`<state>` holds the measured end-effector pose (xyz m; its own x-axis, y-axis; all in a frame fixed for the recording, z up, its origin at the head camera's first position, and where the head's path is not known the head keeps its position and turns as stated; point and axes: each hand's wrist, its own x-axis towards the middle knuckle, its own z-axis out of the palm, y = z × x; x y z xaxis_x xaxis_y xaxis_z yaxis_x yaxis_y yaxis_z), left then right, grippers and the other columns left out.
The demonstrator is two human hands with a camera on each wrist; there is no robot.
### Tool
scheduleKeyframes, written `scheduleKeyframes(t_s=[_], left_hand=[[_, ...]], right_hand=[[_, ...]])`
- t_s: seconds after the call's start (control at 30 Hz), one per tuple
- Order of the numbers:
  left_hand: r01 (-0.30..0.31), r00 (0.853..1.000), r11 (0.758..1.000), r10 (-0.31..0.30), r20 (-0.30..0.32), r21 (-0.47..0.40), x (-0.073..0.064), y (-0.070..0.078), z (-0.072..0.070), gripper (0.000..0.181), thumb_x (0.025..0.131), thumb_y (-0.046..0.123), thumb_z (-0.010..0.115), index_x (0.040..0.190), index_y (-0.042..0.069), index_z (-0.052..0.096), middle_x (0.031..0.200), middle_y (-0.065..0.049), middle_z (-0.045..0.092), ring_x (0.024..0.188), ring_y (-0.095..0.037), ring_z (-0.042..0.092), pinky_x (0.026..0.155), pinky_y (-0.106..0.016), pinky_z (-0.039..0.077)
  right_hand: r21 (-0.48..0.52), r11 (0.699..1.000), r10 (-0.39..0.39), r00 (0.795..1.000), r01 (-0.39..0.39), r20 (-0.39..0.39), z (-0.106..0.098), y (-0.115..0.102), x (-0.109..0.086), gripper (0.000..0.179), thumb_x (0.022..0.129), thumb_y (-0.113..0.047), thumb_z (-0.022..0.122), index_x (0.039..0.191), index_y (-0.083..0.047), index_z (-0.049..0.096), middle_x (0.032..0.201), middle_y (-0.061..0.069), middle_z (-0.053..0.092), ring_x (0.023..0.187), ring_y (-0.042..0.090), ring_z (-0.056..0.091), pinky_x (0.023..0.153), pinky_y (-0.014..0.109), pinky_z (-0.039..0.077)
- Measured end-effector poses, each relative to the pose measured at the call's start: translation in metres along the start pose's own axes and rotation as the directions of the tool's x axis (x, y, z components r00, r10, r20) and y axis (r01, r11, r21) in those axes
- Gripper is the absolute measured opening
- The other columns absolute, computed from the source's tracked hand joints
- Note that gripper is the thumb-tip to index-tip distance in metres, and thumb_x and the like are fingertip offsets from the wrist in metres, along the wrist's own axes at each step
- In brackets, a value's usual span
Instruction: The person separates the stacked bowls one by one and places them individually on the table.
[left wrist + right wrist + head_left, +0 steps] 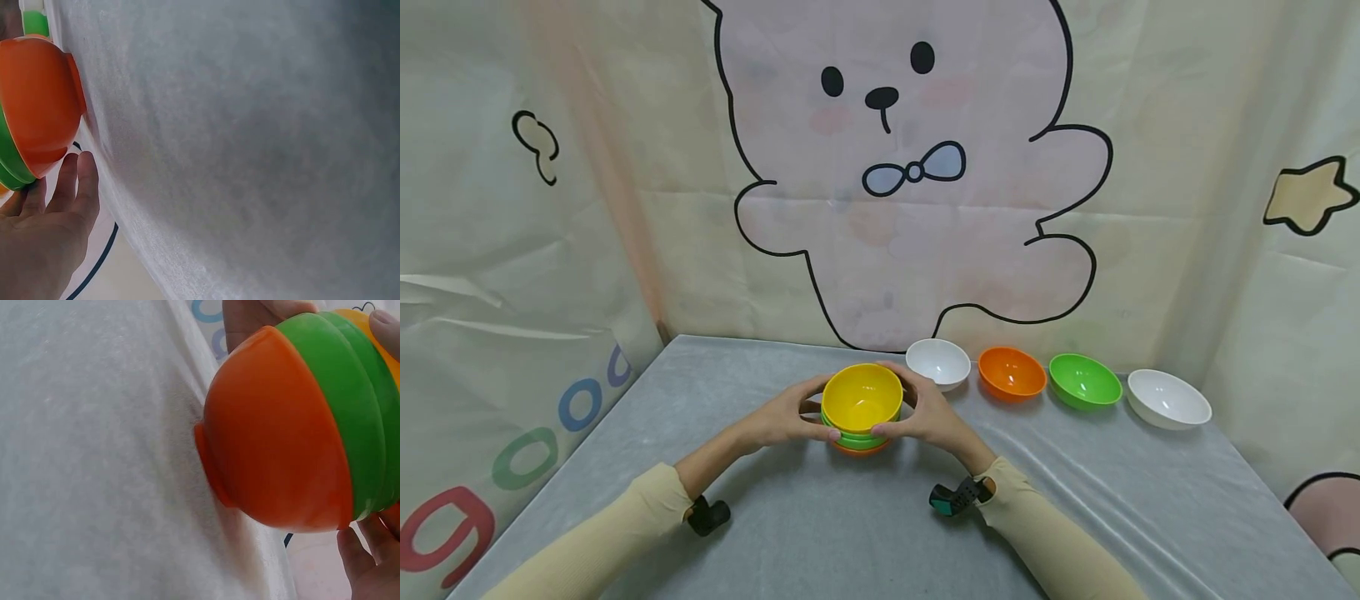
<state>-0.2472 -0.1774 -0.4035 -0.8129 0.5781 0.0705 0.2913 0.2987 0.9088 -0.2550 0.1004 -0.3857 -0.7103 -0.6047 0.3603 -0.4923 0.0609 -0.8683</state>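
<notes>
In the middle of the head view is a stack of bowls, with a yellow bowl (862, 398) on top. Under it come green bowls (340, 394), two rims showing in the right wrist view, and lowest an orange bowl (269, 437) whose foot is right at the cloth. My left hand (788, 414) grips the stack from the left, thumb in front and fingers spread round the far side. From the right, my right hand (928, 410) holds it the same way, its thumb near the yellow rim. The insides of the lower bowls are hidden.
A row of single bowls stands along the back right: a white bowl (937, 364) just behind my right hand, an orange one (1012, 374), a green one (1084, 382) and another white one (1168, 399). Grey cloth (820, 533) covers the table; a printed curtain (1187, 275) hangs behind it.
</notes>
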Motion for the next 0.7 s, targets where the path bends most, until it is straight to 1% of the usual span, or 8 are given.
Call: scheduleKeyframes(t_s=[0.07, 0.13, 0.3, 0.37, 0.47, 0.6, 0.7], left_hand=[[0.002, 1.0, 1.0, -0.002, -0.002, -0.007, 0.0, 0.0, 0.0, 0.081, 0.091, 0.022, 0.08, 0.157, 0.007, 0.035, 0.152, -0.011, 0.043, 0.129, -0.037, 0.052, 0.107, -0.05, 0.044], [0.006, 1.0, 1.0, -0.006, -0.005, -0.015, 0.0, 0.0, 0.0, 0.081, 0.091, 0.022, 0.08, 0.157, 0.008, 0.035, 0.151, -0.011, 0.044, 0.129, -0.036, 0.052, 0.107, -0.048, 0.044], [-0.001, 1.0, 0.999, 0.001, -0.002, -0.037, 0.001, -0.001, 0.001, 0.084, 0.09, 0.021, 0.081, 0.158, 0.008, 0.033, 0.153, -0.011, 0.042, 0.129, -0.035, 0.053, 0.106, -0.046, 0.045], [-0.001, 1.0, 0.999, 0.001, -0.001, -0.046, 0.001, -0.001, 0.001, 0.084, 0.09, 0.019, 0.081, 0.158, 0.008, 0.033, 0.154, -0.011, 0.041, 0.129, -0.035, 0.053, 0.106, -0.046, 0.045], [-0.006, 1.0, 0.999, 0.006, -0.002, -0.051, 0.001, -0.001, 0.001, 0.086, 0.09, 0.019, 0.081, 0.158, 0.006, 0.032, 0.156, -0.012, 0.037, 0.13, -0.036, 0.052, 0.106, -0.045, 0.045], [-0.019, 1.0, 0.999, 0.02, 0.007, -0.046, 0.0, -0.001, 0.0, 0.09, 0.089, 0.019, 0.082, 0.16, 0.005, 0.028, 0.16, -0.014, 0.032, 0.131, -0.037, 0.05, 0.106, -0.045, 0.045], [-0.023, 1.0, 0.999, 0.024, 0.01, -0.043, -0.001, -0.001, 0.0, 0.093, 0.088, 0.019, 0.083, 0.159, 0.003, 0.027, 0.16, -0.015, 0.03, 0.132, -0.037, 0.049, 0.106, -0.045, 0.045]], right_hand=[[0.006, 1.0, -0.008, 1.0, 0.008, -0.005, -0.001, -0.001, 0.001, 0.083, 0.079, -0.003, 0.087, 0.147, 0.009, 0.042, 0.141, 0.018, 0.054, 0.125, 0.029, 0.054, 0.112, 0.052, 0.036], [0.014, 0.999, -0.029, 1.0, 0.029, -0.012, -0.003, 0.007, 0.003, 0.083, 0.079, -0.005, 0.088, 0.148, 0.004, 0.044, 0.141, 0.013, 0.055, 0.125, 0.026, 0.055, 0.112, 0.045, 0.038], [0.059, 0.995, -0.075, 0.996, 0.078, -0.048, -0.011, 0.027, 0.008, 0.086, 0.078, -0.003, 0.089, 0.151, -0.001, 0.044, 0.143, 0.011, 0.053, 0.127, 0.028, 0.053, 0.11, 0.039, 0.04], [0.073, 0.994, -0.079, 0.995, 0.083, -0.063, -0.015, 0.024, 0.008, 0.086, 0.078, 0.0, 0.088, 0.151, 0.0, 0.042, 0.144, 0.013, 0.052, 0.128, 0.031, 0.052, 0.111, 0.041, 0.04], [0.077, 0.993, -0.085, 0.993, 0.092, -0.081, -0.021, 0.019, 0.007, 0.085, 0.079, 0.0, 0.088, 0.151, -0.002, 0.043, 0.145, 0.012, 0.051, 0.13, 0.029, 0.05, 0.111, 0.039, 0.039], [0.073, 0.993, -0.08, 0.991, 0.088, -0.105, -0.029, 0.013, 0.005, 0.086, 0.079, -0.003, 0.088, 0.152, -0.003, 0.042, 0.146, 0.011, 0.05, 0.131, 0.028, 0.05, 0.109, 0.037, 0.041], [0.077, 0.994, -0.074, 0.99, 0.083, -0.122, -0.036, 0.009, 0.003, 0.086, 0.08, -0.006, 0.088, 0.152, -0.002, 0.042, 0.147, 0.012, 0.049, 0.13, 0.03, 0.05, 0.107, 0.037, 0.043]])
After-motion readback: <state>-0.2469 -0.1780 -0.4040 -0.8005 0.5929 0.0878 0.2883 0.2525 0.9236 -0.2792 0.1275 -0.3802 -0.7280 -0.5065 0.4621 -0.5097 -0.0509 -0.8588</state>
